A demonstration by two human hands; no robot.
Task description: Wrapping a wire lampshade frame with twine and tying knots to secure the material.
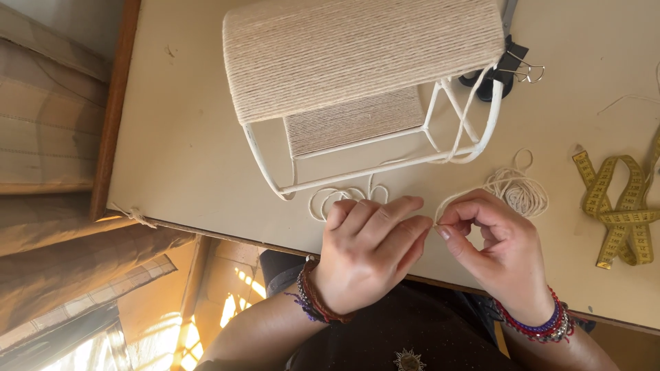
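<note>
A white wire frame [385, 161] wrapped in cream cord stands on the beige table [185, 137] in front of me. My left hand [368, 251] and my right hand [491, 244] meet at the table's near edge, fingertips pinched together on a thin cream cord [434, 221]. Loose loops of the same cord [337, 199] lie just beyond my left hand. A small bundle of cord [519, 191] rests behind my right hand. Both wrists wear beaded bracelets.
A yellow tape measure [619, 213] lies coiled at the right. Black binder clips [505, 69] sit behind the frame's right end. The table's wooden edge [110, 117] runs down the left, with curtain fabric [48, 124] beyond it.
</note>
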